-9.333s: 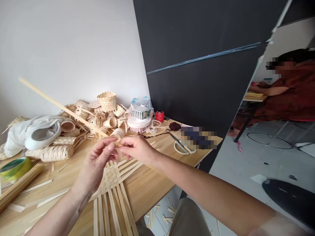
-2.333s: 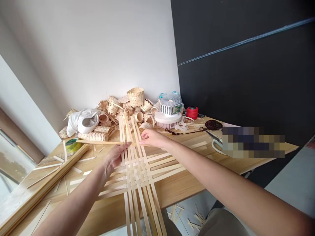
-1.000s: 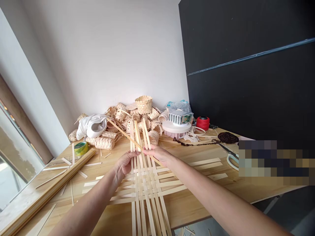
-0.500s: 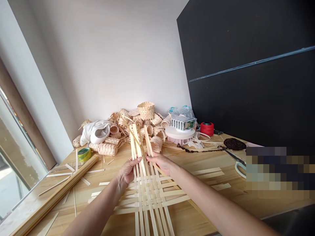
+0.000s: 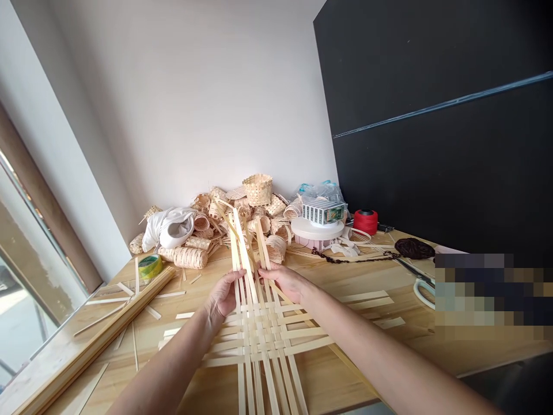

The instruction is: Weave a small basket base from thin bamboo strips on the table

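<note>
A flat woven mat of pale bamboo strips [image 5: 263, 329] lies on the wooden table, its loose ends running out on every side. My left hand [image 5: 225, 293] pinches the left upright strips above the weave between thumb and fingers. On the other side, my right hand [image 5: 283, 281] is closed on the right upright strips, its thumb pointing inward. Between the hands several strips [image 5: 245, 242] rise toward the back. A narrower, darker strip [image 5: 345, 363] passes slantwise under my right forearm.
Woven baskets [image 5: 258, 190] are heaped along the wall. Left are a tape roll [image 5: 150, 266], a white cloth [image 5: 162, 227] and a long bundle of strips [image 5: 103, 334]. Right are a white turntable [image 5: 317, 229], red thread spool [image 5: 365, 221], dark yarn [image 5: 415, 248] and scissors [image 5: 423, 293].
The view has shifted slightly. My left thumb has shifted a little along the strips; both hands keep their hold, and the mat lies much as before.
</note>
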The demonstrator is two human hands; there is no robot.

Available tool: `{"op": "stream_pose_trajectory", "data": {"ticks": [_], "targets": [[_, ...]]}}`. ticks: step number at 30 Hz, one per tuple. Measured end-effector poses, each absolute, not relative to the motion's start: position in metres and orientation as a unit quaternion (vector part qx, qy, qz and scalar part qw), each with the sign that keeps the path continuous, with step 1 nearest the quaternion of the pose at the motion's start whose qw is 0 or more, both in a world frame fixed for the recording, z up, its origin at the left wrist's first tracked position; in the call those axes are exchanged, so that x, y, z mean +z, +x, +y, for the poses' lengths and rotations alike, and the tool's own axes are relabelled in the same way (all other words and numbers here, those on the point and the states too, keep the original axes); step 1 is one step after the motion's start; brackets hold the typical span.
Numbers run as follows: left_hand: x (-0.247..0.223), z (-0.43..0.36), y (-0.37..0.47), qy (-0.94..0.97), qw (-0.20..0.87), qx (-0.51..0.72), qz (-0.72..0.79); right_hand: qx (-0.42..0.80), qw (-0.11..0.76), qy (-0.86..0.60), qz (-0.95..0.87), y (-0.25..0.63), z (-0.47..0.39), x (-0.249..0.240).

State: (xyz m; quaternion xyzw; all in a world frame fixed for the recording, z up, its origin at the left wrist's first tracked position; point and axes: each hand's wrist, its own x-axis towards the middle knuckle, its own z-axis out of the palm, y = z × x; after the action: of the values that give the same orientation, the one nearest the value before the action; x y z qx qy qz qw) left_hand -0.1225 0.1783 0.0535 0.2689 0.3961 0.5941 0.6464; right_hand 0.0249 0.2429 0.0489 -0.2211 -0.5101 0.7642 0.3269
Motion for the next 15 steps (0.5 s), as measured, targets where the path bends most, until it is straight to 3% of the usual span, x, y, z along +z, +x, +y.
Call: {"op": "stream_pose_trajectory", "data": {"ticks": [15], "targets": [[0.0599,0.1805,-0.1182,0.279,0.629,0.593,0.419,0.774,0.294,-0.229,-0.511,0.0274,0.2468,0.0557]]}}
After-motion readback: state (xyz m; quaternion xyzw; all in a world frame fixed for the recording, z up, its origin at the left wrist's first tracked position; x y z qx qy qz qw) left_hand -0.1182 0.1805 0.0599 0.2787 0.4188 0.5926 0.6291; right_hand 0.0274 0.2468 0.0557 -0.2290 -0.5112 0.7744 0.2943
